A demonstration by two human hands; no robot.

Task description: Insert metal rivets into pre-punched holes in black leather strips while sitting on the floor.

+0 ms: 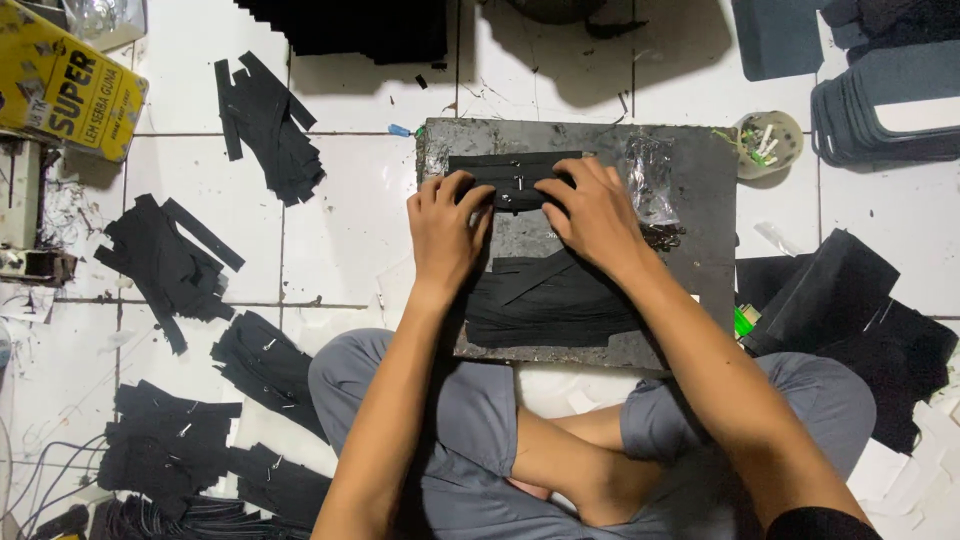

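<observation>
White tiled floor [340, 230]; dark slab [700, 190] at centre. Left hand [445, 230] and right hand [595, 215], fingers curled, press black strip [510, 172] at slab's 11 o'clock. Black strip piles [265, 120] at 9 o'clock; plastic bag [650, 175] at 1 o'clock.

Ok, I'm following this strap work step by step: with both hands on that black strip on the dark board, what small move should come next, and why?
Probably press the black strip flat and square its ends. Both the left hand and right hand pinch it on the dark board, and a small metal piece sits at its middle between the fingertips, so lining it up seems the likely step. Whether it is fastened cannot be told.
</observation>
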